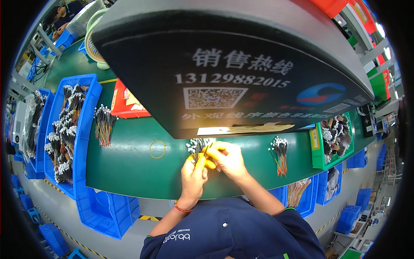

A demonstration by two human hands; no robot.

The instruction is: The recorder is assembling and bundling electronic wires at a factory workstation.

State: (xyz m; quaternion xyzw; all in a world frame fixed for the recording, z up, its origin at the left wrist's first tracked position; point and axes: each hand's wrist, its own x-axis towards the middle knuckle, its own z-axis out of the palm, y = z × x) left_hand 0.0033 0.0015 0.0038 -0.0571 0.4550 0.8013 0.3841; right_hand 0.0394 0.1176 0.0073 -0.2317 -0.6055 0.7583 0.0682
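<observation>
My left hand (193, 176), with yellow finger covers, is closed around a bundle of thin wires with white connectors (195, 145). My right hand (227, 160), also in yellow finger covers, pinches at the same bundle from the right; dark wire shows at its fingertips. Both hands meet at the near middle of the green table, just below the lit edge of a black box-shaped machine (241, 56). The fingers cover the middle of the bundle. A yellow rubber band (164, 149) lies left of my hands. To the right rests another wire bundle (280, 157).
At the left stand a blue bin (82, 142) full of wire bundles, a loose wire pile (104, 126) and a red tray (125, 113). A green bin (317, 146) of wires stands right. Blue bins (103, 216) hang below the table's near edge. Another person (64, 16) is far left.
</observation>
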